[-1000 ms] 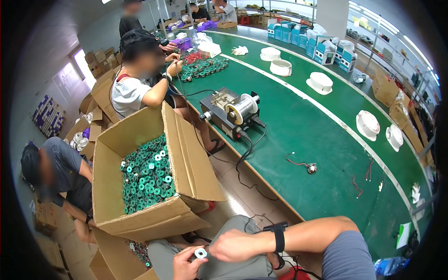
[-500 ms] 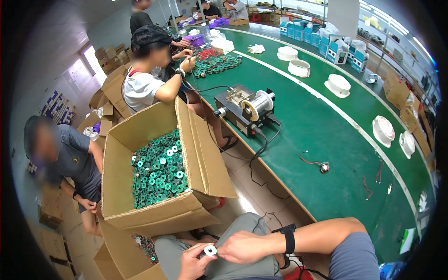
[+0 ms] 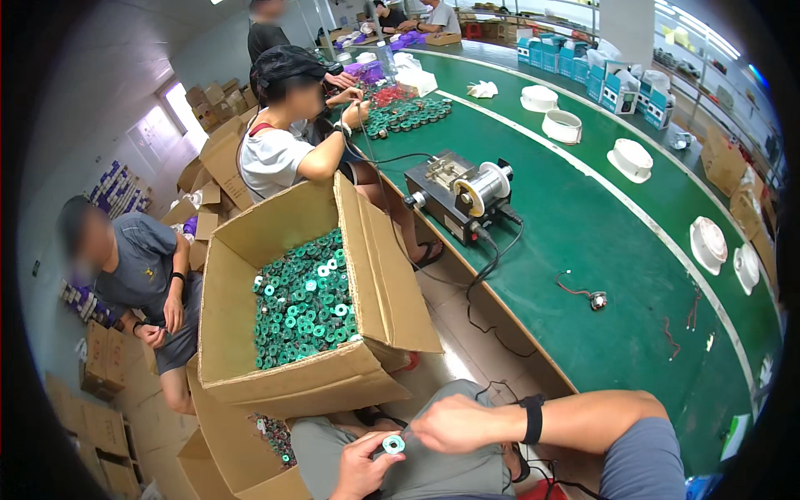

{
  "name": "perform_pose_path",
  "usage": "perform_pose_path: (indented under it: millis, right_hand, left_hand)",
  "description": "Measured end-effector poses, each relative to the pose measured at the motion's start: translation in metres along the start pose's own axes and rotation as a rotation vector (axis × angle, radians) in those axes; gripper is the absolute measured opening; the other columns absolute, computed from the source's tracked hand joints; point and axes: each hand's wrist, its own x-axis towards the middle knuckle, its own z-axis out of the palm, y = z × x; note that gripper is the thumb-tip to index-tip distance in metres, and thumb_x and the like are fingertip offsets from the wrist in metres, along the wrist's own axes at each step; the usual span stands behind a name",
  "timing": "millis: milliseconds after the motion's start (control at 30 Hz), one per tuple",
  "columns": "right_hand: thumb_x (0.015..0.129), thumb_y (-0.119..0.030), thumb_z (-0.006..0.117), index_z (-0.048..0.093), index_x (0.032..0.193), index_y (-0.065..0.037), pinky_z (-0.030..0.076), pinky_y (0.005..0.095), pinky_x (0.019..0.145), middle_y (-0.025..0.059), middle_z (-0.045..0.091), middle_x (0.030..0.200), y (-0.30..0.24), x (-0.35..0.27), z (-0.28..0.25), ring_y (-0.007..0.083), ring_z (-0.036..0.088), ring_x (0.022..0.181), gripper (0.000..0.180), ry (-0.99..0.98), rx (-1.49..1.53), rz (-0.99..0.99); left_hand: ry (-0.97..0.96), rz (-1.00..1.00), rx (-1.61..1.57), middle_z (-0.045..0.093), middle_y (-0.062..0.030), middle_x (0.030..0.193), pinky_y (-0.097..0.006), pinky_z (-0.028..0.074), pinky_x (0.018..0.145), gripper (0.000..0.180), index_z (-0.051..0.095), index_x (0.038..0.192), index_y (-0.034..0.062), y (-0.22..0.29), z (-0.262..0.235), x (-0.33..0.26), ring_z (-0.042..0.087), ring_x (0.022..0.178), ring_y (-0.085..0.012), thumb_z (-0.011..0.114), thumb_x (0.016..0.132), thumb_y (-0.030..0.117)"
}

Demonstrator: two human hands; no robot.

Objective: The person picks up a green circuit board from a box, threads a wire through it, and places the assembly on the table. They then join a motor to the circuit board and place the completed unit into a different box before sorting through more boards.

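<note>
Over my lap, my left hand (image 3: 363,468) pinches a small ring-shaped part (image 3: 393,444), with a pale and green face and a dark centre hole. Close beside it on the right is my right hand (image 3: 454,425), closed, its fingertips near the part's edge. What those fingers grip is too small to make out. In front of me to the left, a large open cardboard box (image 3: 287,398) holds many similar green ring-shaped parts (image 3: 304,312).
On the green table (image 3: 533,292) at right stand a black machine with a wire spool (image 3: 479,190), a small wired part (image 3: 597,301) and white round housings (image 3: 629,160). Cables (image 3: 487,271) hang off its edge. A lower box (image 3: 237,450) holds dark parts. Co-workers sit at left (image 3: 146,267) and ahead (image 3: 287,150).
The view has swung slightly left. The ring-shaped part in my left hand shows more green on its face than before. My right hand has lifted slightly, its fingers still closed.
</note>
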Motion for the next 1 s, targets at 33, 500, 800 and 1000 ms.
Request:
perform_pose_path:
  millis: [33, 500, 800, 1000]
  right_hand:
    - [0.090, -0.021, 0.054, 0.060, 0.086, -0.006, 0.051, 0.0544, 0.061, 0.0184, 0.066, 0.073, 0.001, 0.002, -0.001, 0.0435, 0.064, 0.070, 0.016, -0.034, -0.018, 0.023]
    - [0.091, -0.021, 0.053, 0.064, 0.092, -0.007, 0.052, 0.0535, 0.062, 0.0184, 0.068, 0.077, 0.005, 0.005, -0.004, 0.0430, 0.066, 0.073, 0.018, -0.026, -0.085, 0.082]
    - [0.089, -0.023, 0.056, 0.061, 0.086, -0.008, 0.050, 0.0522, 0.057, 0.0162, 0.063, 0.068, 0.002, -0.002, 0.007, 0.0400, 0.064, 0.066, 0.016, 0.053, 0.000, -0.077]
    - [0.088, -0.023, 0.057, 0.066, 0.083, -0.008, 0.052, 0.0538, 0.057, 0.0186, 0.068, 0.072, 0.003, 0.001, 0.011, 0.0418, 0.067, 0.067, 0.018, -0.007, -0.009, -0.085]
  left_hand:
    - [0.002, -0.006, -0.007, 0.073, -0.0124, 0.105, -0.035, 0.053, 0.089, 0.032, 0.072, 0.111, 0.0009, 0.000, 0.000, 0.002, 0.069, 0.098, -0.0244, 0.076, 0.081, 0.010]
    - [0.005, -0.050, -0.039, 0.073, -0.0126, 0.104, -0.035, 0.053, 0.089, 0.030, 0.071, 0.109, 0.0009, -0.006, 0.003, 0.004, 0.069, 0.098, -0.0254, 0.076, 0.081, 0.011]
    - [0.022, 0.060, -0.021, 0.070, -0.0139, 0.102, -0.037, 0.052, 0.081, 0.030, 0.069, 0.113, 0.0007, -0.012, 0.010, -0.003, 0.065, 0.092, -0.0258, 0.072, 0.086, 0.014]
    - [-0.010, 0.105, 0.122, 0.074, -0.0125, 0.099, -0.034, 0.055, 0.082, 0.036, 0.072, 0.107, 0.0013, -0.034, 0.003, 0.002, 0.071, 0.090, -0.0256, 0.084, 0.077, 0.016]
